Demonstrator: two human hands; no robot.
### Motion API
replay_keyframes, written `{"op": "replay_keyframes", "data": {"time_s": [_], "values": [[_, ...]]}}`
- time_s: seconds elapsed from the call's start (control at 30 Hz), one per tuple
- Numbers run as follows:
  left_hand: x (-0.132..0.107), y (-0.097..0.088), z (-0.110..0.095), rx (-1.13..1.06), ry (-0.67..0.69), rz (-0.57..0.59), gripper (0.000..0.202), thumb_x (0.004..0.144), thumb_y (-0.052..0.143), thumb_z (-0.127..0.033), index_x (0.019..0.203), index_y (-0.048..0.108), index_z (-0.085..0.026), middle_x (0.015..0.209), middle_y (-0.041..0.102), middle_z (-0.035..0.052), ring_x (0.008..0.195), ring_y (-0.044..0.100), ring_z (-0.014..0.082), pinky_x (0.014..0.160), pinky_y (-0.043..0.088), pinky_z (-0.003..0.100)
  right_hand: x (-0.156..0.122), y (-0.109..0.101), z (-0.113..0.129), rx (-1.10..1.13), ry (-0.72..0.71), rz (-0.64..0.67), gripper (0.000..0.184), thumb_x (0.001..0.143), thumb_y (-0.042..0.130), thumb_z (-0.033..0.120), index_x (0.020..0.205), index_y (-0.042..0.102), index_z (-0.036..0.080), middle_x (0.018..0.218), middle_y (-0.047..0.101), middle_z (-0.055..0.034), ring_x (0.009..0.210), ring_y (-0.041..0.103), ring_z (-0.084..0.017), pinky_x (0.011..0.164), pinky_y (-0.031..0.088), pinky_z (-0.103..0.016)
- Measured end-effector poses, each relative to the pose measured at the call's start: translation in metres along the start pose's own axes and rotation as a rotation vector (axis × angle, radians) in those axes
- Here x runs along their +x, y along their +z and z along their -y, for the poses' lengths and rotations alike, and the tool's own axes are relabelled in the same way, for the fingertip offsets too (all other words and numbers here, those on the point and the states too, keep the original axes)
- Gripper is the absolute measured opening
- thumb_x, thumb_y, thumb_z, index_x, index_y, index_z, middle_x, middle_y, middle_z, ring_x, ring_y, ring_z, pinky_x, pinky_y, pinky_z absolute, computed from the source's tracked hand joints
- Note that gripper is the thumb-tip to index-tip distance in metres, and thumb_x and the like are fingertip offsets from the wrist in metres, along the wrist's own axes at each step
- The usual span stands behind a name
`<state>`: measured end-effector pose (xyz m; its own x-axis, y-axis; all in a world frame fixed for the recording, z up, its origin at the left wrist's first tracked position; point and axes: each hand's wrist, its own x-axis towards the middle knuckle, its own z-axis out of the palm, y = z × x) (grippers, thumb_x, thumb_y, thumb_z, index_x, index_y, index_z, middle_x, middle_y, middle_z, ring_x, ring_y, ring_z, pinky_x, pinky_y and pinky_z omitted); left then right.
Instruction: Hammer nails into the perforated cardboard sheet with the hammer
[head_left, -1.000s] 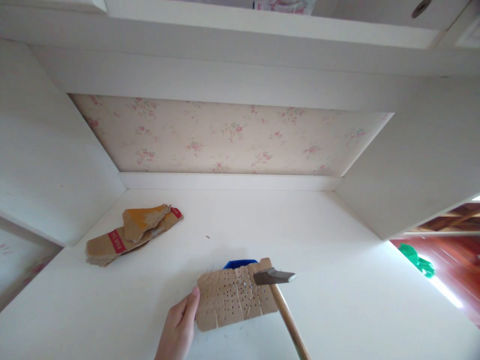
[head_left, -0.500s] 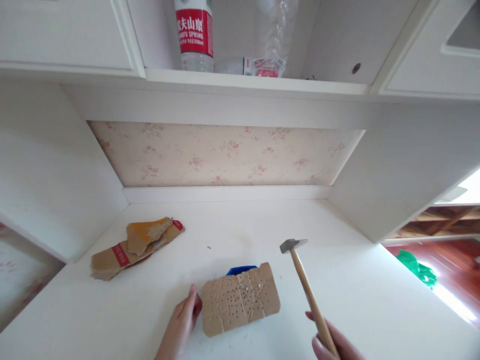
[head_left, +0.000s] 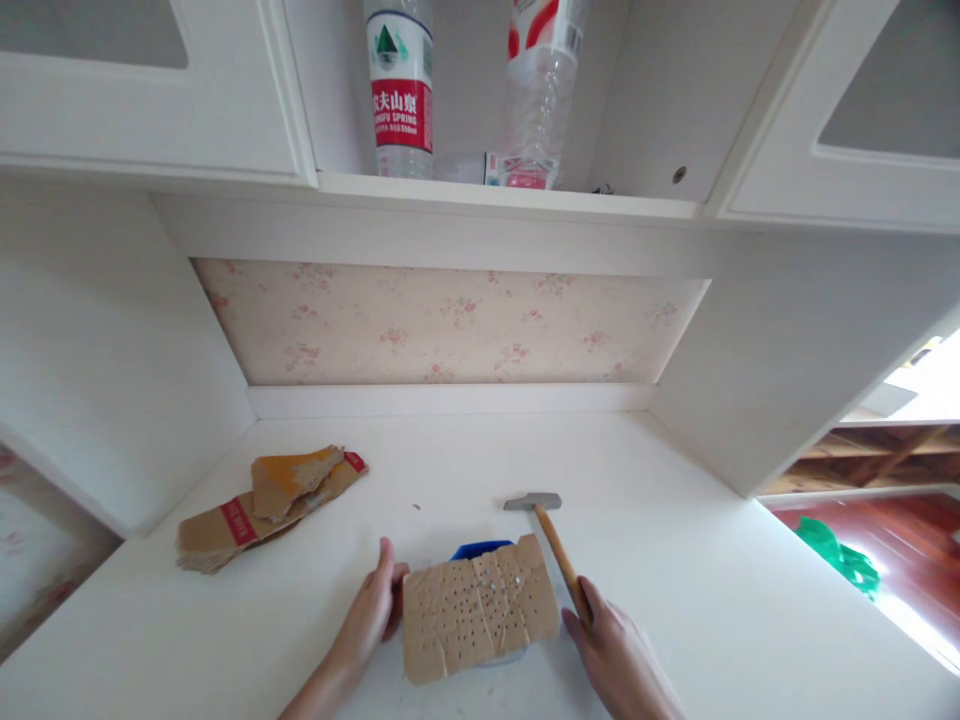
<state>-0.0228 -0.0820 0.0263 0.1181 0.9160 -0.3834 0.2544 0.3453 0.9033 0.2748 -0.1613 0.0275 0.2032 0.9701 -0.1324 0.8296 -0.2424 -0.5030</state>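
Note:
A piece of brown cardboard (head_left: 469,635), dotted with small holes, lies in front of me with several small shiny bits, perhaps nail heads, in its upper middle. Part of a blue object (head_left: 480,548) shows behind its far edge, and something clear peeks out under the near edge. At the cardboard's left edge is my left hand (head_left: 369,605), thumb up, fingers curled against that edge and partly hidden. My right hand (head_left: 611,645) is wrapped around the wooden handle of a hammer (head_left: 556,545). The grey hammer head is over the white surface, just beyond the cardboard's far right corner.
Torn, folded cardboard (head_left: 270,510) lies at the left of the white tabletop (head_left: 442,450). Above are an open shelf (head_left: 510,203) with plastic bottles (head_left: 401,110) and white cabinet doors. Side panels stand left and right. A green bag-like thing (head_left: 836,553) is on the floor at right.
My right hand has moved left and forward with the hammer, bringing its head nearer the cardboard. My left hand stays at the cardboard's left edge. The view has tilted up slightly.

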Motion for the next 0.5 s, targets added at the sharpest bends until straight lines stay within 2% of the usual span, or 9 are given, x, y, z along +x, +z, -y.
{"op": "replay_keyframes", "data": {"time_s": [0.13, 0.2, 0.33, 0.43, 0.5], "values": [[0.028, 0.003, -0.003, -0.044, 0.094, 0.027, 0.076, 0.074, 0.013, -0.092, 0.052, 0.035, -0.023, 0.052, 0.029, -0.0057, 0.053, 0.029, 0.013, 0.053, 0.02, 0.026, 0.003, 0.006, 0.019, -0.073, -0.043, 0.065, 0.035, 0.091, 0.032, 0.013, 0.117, 0.055, 0.015, 0.109, 0.074, -0.0149, 0.1, 0.071, -0.028, 0.076, 0.048, -0.033], [0.036, 0.003, 0.0, -0.06, 0.127, 0.022, 0.076, 0.073, 0.014, -0.093, 0.051, 0.033, -0.023, 0.052, 0.029, -0.0055, 0.054, 0.029, 0.0132, 0.055, 0.021, 0.026, 0.004, 0.007, 0.024, -0.149, -0.045, 0.077, 0.043, 0.088, 0.032, 0.007, 0.125, 0.053, 0.013, 0.114, 0.072, -0.0152, 0.098, 0.072, -0.029, 0.072, 0.048, -0.034], [0.037, 0.0, 0.011, -0.098, 0.094, 0.043, 0.078, 0.071, 0.012, -0.094, 0.052, 0.036, -0.023, 0.05, 0.03, -0.0059, 0.05, 0.028, 0.0125, 0.052, 0.018, 0.026, 0.006, 0.008, 0.03, -0.372, -0.05, 0.075, 0.059, 0.082, 0.036, 0.003, 0.141, 0.046, 0.011, 0.127, 0.066, -0.018, 0.088, 0.075, -0.032, 0.063, 0.045, -0.036], [0.034, -0.004, 0.013, -0.126, 0.037, 0.068, 0.079, 0.069, 0.008, -0.095, 0.053, 0.036, -0.023, 0.048, 0.029, -0.0069, 0.046, 0.024, 0.0112, 0.049, 0.014, 0.026, 0.006, 0.007, 0.035, -0.411, -0.067, 0.085, 0.059, 0.081, 0.037, 0.004, 0.138, 0.051, 0.011, 0.128, 0.066, -0.0181, 0.088, 0.075, -0.033, 0.061, 0.043, -0.035], [0.033, -0.006, 0.012, -0.141, 0.02, 0.077, 0.078, 0.069, 0.008, -0.095, 0.054, 0.034, -0.023, 0.048, 0.028, -0.0075, 0.045, 0.023, 0.0107, 0.049, 0.013, 0.026, 0.005, 0.007, 0.04, -0.364, -0.095, 0.097, 0.054, 0.081, 0.041, 0.008, 0.131, 0.058, 0.017, 0.125, 0.067, -0.0153, 0.085, 0.075, -0.031, 0.059, 0.041, -0.033]]}}
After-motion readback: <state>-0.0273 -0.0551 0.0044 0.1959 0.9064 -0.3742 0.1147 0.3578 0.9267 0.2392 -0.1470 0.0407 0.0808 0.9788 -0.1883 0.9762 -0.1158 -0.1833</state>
